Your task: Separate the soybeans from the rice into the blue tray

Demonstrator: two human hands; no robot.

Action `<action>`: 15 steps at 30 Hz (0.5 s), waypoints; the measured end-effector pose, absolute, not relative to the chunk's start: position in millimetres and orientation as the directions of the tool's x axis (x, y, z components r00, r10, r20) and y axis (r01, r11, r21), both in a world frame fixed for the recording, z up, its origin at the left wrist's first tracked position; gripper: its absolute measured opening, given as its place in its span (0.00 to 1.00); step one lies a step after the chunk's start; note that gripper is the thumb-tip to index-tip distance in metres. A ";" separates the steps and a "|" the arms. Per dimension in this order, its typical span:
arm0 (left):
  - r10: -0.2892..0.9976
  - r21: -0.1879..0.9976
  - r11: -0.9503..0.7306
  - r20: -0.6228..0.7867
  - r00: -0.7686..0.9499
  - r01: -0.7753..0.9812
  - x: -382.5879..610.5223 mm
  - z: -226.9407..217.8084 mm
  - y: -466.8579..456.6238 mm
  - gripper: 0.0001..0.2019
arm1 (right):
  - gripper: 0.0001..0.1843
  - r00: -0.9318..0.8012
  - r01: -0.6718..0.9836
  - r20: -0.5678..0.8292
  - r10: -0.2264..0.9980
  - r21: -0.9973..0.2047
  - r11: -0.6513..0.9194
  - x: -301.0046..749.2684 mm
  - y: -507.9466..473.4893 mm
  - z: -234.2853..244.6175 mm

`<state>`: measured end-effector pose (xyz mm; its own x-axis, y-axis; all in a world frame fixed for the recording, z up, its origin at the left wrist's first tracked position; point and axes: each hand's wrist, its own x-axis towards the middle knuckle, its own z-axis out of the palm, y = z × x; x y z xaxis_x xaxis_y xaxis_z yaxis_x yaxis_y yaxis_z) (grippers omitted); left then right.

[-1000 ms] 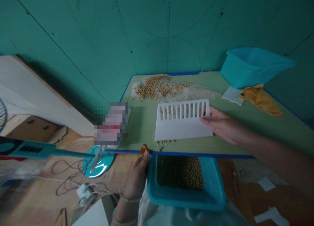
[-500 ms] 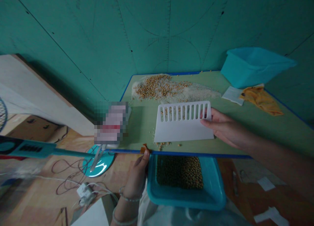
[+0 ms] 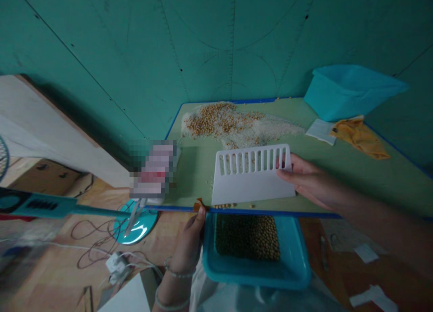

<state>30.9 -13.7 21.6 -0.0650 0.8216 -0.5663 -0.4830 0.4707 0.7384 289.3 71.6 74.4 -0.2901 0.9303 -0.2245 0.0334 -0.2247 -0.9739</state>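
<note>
My right hand [image 3: 302,176] is closed on the right end of a white slotted plastic board [image 3: 253,187]. The board tilts over the green tabletop [image 3: 192,167], its long lower edge close to the front, with several yellow beans [image 3: 223,206] just in front of it. At the table's front edge my left hand [image 3: 194,224] is closed at the left rim of a blue tub [image 3: 291,276], thumb up beside a small brown scrap [image 3: 199,204]; its other fingers are mostly hidden. Inside the tub are dark green beans [image 3: 232,240] and yellow beans [image 3: 269,240].
Toward the back lies a pile of yellow beans [image 3: 209,118] with white grains [image 3: 277,127]. A blue bin [image 3: 338,95], a white paper [image 3: 321,130] and a yellow cloth [image 3: 360,136] are at right. A blurred-out pink item [image 3: 155,170] sits at left, above cables [image 3: 98,244] on the floor.
My right hand has drawn the slotted board slightly toward the front edge, and the beans before it have shifted nearer that edge. My left hand and the tub stay put.
</note>
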 end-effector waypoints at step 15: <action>0.826 0.729 0.486 -0.563 -0.018 -0.482 28.2 15.9 -14.0 0.24 | 0.16 -0.277 0.025 -0.243 0.930 -0.969 -0.246 284.4 70.9 76.2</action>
<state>28.2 -14.0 15.9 -0.0180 0.8264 -0.5628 -0.4816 0.4862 0.7292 284.4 70.9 76.2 -0.2769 0.9297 -0.2429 0.0246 -0.2458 -0.9690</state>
